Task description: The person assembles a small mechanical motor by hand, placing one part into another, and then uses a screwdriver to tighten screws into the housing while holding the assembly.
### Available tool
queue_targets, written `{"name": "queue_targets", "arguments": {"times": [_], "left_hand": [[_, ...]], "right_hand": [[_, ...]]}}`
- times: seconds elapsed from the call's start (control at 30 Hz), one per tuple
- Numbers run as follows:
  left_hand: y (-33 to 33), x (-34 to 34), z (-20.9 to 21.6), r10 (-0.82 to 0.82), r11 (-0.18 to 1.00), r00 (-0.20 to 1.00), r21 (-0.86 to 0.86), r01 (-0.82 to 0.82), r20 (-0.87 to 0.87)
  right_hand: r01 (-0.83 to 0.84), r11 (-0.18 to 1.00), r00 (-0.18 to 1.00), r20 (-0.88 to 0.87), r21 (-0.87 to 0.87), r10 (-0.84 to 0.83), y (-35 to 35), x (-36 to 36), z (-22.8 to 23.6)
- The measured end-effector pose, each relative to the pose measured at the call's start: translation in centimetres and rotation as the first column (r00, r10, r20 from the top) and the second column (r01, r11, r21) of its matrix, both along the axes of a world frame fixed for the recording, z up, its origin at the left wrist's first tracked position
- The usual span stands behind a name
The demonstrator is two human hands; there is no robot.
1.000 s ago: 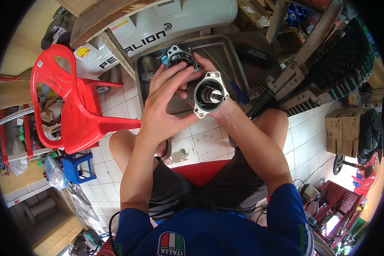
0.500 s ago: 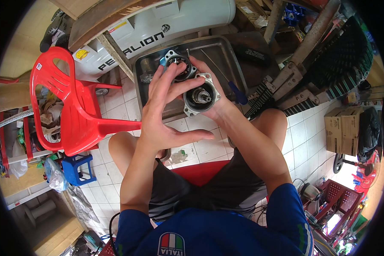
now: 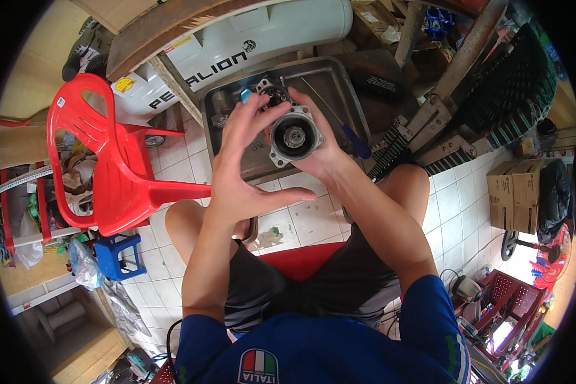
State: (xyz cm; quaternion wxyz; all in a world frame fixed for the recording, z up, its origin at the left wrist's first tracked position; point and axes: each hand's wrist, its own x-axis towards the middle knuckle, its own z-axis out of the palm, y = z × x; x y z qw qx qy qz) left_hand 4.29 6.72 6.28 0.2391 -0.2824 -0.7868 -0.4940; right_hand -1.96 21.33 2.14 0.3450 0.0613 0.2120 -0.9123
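Note:
My right hand (image 3: 326, 150) is wrapped around a round metal housing (image 3: 279, 151) with a square, holed flange, its mouth turned up toward me. Inside the dark bore, a round shaft end (image 3: 294, 136) shows at the centre. To its left, my left hand (image 3: 232, 169) is open, thumb stretched away and fingers reaching over the housing's far side. Just beyond those fingertips lies a second flanged metal part (image 3: 277, 95), partly covered by my hand. Both hands are above a dark metal tray (image 3: 206, 105). A small blue piece (image 3: 246, 95) shows beside my left fingertips.
In the tray lie a long-shafted screwdriver with a blue handle (image 3: 355, 141) and a cylindrical metal part (image 3: 220, 105). A red plastic chair (image 3: 99, 173) stands at left, a blue stool (image 3: 120, 256) below it. A white tank (image 3: 281, 38) lies behind; cardboard boxes (image 3: 517, 195) are at right.
The held housing has tilted, so its mouth and shaft end face me more squarely. My left fingers have shifted slightly, drawing back off the second part.

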Motion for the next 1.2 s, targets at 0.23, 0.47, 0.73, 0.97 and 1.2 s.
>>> {"name": "queue_targets", "arguments": {"times": [0.23, 0.47, 0.73, 0.97, 1.2], "left_hand": [[-2.1, -0.3, -1.2, -0.015, 0.996, 1.000, 0.090, 0.014, 0.010], [-1.3, -0.6, -0.4, -0.189, 0.856, 0.961, 0.514, 0.061, 0.201], [-1.9, -0.6, 0.1, -0.417, 0.616, 0.848, 0.788, 0.000, 0.326], [-2.6, -0.9, -0.7, -0.258, 0.559, 0.818, 0.770, -0.308, 0.514], [-0.3, -0.5, -0.8, 0.087, 0.985, 0.940, 0.111, -0.130, 0.330]], "right_hand": [[0.077, 0.995, 0.995, -0.064, 0.064, -0.073, -0.3, -0.1, -0.6], [0.118, 0.993, 0.992, 0.034, 0.020, -0.119, -0.4, -0.6, -1.6], [0.177, 0.982, 0.981, 0.071, 0.063, -0.181, -0.3, -0.9, -1.8], [0.226, 0.965, 0.960, 0.139, 0.129, -0.244, -0.6, -0.7, -1.1], [0.173, 0.984, 0.972, 0.155, 0.050, -0.178, -0.5, -0.8, -1.9]]}}
